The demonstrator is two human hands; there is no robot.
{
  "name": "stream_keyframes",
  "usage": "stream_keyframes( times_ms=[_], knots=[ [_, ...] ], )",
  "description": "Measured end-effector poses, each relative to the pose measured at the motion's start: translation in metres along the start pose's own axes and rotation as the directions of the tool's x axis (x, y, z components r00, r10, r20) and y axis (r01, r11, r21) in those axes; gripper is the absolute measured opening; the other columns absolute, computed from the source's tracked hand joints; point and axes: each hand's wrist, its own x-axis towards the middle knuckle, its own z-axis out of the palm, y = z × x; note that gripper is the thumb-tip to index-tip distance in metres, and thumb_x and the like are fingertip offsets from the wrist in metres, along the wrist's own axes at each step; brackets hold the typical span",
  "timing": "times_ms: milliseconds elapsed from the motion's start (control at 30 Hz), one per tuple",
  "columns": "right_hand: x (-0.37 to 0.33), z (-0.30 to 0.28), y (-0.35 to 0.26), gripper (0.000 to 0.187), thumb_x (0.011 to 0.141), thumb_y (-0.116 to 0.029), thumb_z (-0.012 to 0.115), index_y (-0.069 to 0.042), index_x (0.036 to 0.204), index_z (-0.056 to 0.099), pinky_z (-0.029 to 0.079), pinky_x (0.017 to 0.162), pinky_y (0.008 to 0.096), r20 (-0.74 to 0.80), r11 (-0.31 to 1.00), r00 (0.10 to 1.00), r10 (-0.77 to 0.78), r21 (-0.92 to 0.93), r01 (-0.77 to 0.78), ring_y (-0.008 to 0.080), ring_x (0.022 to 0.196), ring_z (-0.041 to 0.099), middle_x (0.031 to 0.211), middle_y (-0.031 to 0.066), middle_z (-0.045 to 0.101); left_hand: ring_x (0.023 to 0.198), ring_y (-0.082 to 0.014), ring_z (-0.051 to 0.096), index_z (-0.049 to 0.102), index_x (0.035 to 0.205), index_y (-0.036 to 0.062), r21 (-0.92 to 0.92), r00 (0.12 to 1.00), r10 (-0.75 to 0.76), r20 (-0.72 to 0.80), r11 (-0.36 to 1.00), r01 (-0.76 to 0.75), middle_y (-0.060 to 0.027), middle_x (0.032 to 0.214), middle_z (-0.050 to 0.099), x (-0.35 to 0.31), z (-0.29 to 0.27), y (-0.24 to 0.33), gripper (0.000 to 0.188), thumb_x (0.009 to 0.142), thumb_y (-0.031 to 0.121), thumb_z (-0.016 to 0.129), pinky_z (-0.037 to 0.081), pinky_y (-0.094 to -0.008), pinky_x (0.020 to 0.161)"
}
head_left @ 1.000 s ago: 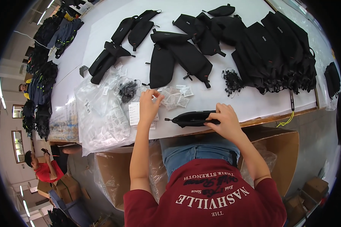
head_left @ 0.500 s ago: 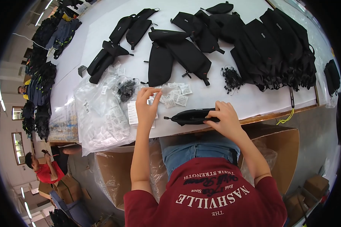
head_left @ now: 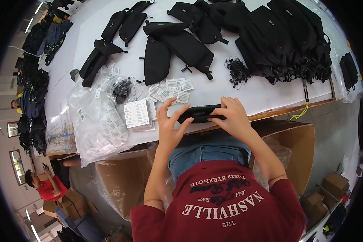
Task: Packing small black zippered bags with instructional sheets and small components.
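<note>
A black zip pouch (head_left: pixel 203 113) lies lengthwise at the table's near edge, its long opening facing up. My right hand (head_left: pixel 232 115) pinches its right part between thumb and fingers. At the left end, my left hand (head_left: pixel 170 123) has thumb and index finger on either side of the pouch, the other fingers spread. No packet shows in the left hand. Just beyond lie several small white printed packets (head_left: pixel 175 89). A stack of white printed cards (head_left: pixel 138 114) sits left of my left hand.
Several finished-looking black pouches (head_left: pixel 157 60) lie farther back, with a big pile (head_left: pixel 286 44) at the right. Bundles of black cords (head_left: pixel 237 69) and a clear plastic bag of packets (head_left: pixel 101 121) rest on the table. An open cardboard box (head_left: pixel 294 149) stands below the edge.
My left hand has moved right and down from the packets to the pouch's left end; the white packet it pinched is out of sight. The head view has shifted slightly.
</note>
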Motion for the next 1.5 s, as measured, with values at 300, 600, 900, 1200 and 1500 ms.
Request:
stream_keyframes(
  times_ms=[300,600,900,1200,1500],
  knots=[
    [-0.002,-0.007,-0.034,0.016,0.065,-0.022,0.078,-0.012,0.074,0.069,0.031,0.057,0.0323,-0.237,0.994,0.971,0.036,0.112,-0.009,0.0190,0.060,0.041,0.063,0.0019,0.038,0.126,-0.0224,0.041,0.038,0.134,0.0088,-0.974,0.799,-0.573,0.183,0.002,0.224,-0.0078,0.132,0.044,-0.043,0.058,0.002,0.065,0.080,0.019,0.074,0.032,-0.0373,0.105],
    [-0.003,0.007,-0.052,0.014,0.080,-0.022,0.070,-0.009,0.082,0.066,0.032,0.060,0.0306,-0.254,0.984,0.966,0.058,0.178,-0.012,0.0168,0.065,0.041,0.068,0.0020,0.039,0.110,-0.0231,0.055,0.053,0.122,0.0081,-0.881,0.651,-0.611,0.451,-0.421,0.216,-0.0059,0.118,0.059,-0.027,0.048,0.004,0.047,0.088,0.038,0.064,0.041,-0.0403,0.099],
    [-0.023,0.007,-0.035,0.017,0.094,-0.017,0.045,-0.005,0.099,0.055,0.030,0.083,0.0210,0.196,0.149,0.834,0.515,0.938,-0.313,0.0085,0.085,0.042,0.089,-0.0008,0.048,0.111,-0.0236,0.056,0.051,0.125,0.0045,-0.939,0.614,-0.716,0.330,-0.315,0.138,-0.0077,0.119,0.058,-0.016,0.038,0.001,0.042,0.089,0.020,0.065,0.047,-0.0369,0.093],
    [0.013,-0.014,-0.023,0.030,0.089,-0.011,0.059,0.001,0.116,0.060,0.037,0.095,0.0302,-0.120,0.714,0.958,0.260,0.692,-0.107,0.0180,0.107,0.052,0.114,0.0079,0.060,0.081,-0.0150,0.065,0.061,0.107,-0.0017,-0.808,0.685,-0.476,0.551,-0.098,0.581,-0.0083,0.094,0.067,-0.008,0.026,0.036,0.033,0.079,0.010,0.072,0.053,-0.0272,0.074],
    [0.011,-0.021,-0.021,0.009,0.074,-0.007,0.071,-0.007,0.083,0.069,0.041,0.083,0.0306,-0.454,0.906,0.855,0.252,0.420,-0.044,0.0202,0.090,0.052,0.089,0.0027,0.063,0.076,-0.0147,0.065,0.063,0.102,-0.0016,-0.748,0.626,-0.457,0.632,-0.149,0.647,-0.0084,0.089,0.067,-0.007,0.027,0.044,0.028,0.080,0.013,0.071,0.053,-0.0256,0.068]
  ],
)
